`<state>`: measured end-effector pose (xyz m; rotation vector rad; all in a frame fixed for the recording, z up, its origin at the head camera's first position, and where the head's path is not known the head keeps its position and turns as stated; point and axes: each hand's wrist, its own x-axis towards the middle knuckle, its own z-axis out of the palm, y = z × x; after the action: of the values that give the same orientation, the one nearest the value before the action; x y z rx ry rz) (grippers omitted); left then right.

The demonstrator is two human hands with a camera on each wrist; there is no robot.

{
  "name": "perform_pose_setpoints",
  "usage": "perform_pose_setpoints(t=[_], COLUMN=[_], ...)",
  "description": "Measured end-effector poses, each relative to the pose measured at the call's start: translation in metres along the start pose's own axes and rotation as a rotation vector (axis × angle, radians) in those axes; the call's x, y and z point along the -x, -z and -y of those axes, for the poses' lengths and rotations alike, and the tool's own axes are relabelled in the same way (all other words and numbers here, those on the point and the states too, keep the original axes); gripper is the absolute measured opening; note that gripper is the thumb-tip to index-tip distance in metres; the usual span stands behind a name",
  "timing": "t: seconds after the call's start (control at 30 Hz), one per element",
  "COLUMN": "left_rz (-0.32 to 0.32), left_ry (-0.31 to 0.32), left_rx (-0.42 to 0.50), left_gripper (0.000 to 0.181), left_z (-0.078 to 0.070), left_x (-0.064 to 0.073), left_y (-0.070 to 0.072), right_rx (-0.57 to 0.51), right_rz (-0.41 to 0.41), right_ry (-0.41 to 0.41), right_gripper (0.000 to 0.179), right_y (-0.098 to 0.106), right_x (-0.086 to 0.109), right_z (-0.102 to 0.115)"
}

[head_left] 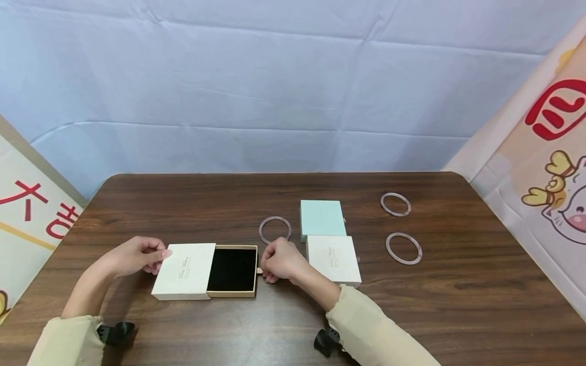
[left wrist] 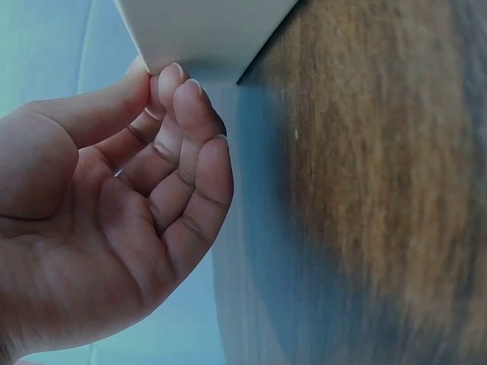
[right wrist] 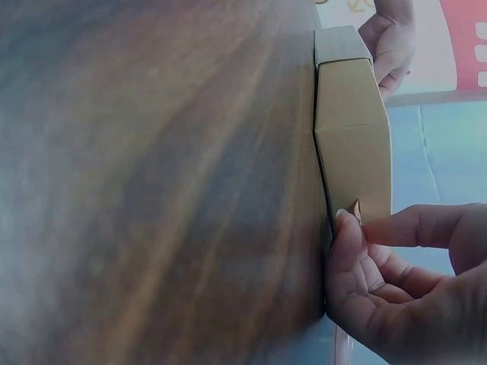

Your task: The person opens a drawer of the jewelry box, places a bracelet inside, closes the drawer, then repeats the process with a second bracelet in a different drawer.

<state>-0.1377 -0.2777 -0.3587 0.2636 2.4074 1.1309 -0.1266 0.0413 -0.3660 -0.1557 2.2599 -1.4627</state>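
A white drawer-style gift box [head_left: 185, 269] lies on the table with its tan drawer [head_left: 232, 294] slid partly out to the right, showing a black lining. My left hand [head_left: 139, 255] pinches the left edge of the white sleeve between thumb and fingers; the same grip fills the left wrist view, the hand [left wrist: 129, 190] at the box corner. At the drawer's right end, my right hand [head_left: 284, 260] pinches the small ribbon pull tab [head_left: 259, 271]. In the right wrist view, thumb and forefinger meet at the tab [right wrist: 358, 211]. A pale bangle [head_left: 275, 218] lies just behind my right hand.
To the right of the open box lie a mint green box [head_left: 322, 218] and another white box [head_left: 333, 259], side against side. Two more pale bangles, a far one [head_left: 396, 214] and a nearer one [head_left: 404, 262], rest farther right on the wooden table [head_left: 458, 305].
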Motion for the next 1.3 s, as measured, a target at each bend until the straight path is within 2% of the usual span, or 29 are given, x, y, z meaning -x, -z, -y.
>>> perform_pose_setpoints(t=[0.4, 0.67, 1.0, 1.3], left_rz=[0.001, 0.003, 0.004, 0.006], left_ry=[-0.007, -0.005, -0.005, -0.009], left_rx=[0.01, 0.001, 0.008, 0.007], left_gripper=[0.022, 0.022, 0.023, 0.023], left_z=[0.001, 0.002, 0.002, 0.0], left_x=[-0.001, -0.001, -0.001, 0.0], left_y=[0.0, 0.0, 0.0, 0.0], right_rx=[0.002, 0.02, 0.006, -0.002], right_rz=[-0.004, -0.017, 0.014, 0.007], right_ry=[0.001, 0.018, 0.082, 0.094], right_gripper=[0.015, 0.015, 0.008, 0.008], right_y=[0.003, 0.01, 0.03, 0.054], right_x=[0.002, 0.007, 0.012, 0.011], right_z=[0.0, 0.007, 0.028, 0.048])
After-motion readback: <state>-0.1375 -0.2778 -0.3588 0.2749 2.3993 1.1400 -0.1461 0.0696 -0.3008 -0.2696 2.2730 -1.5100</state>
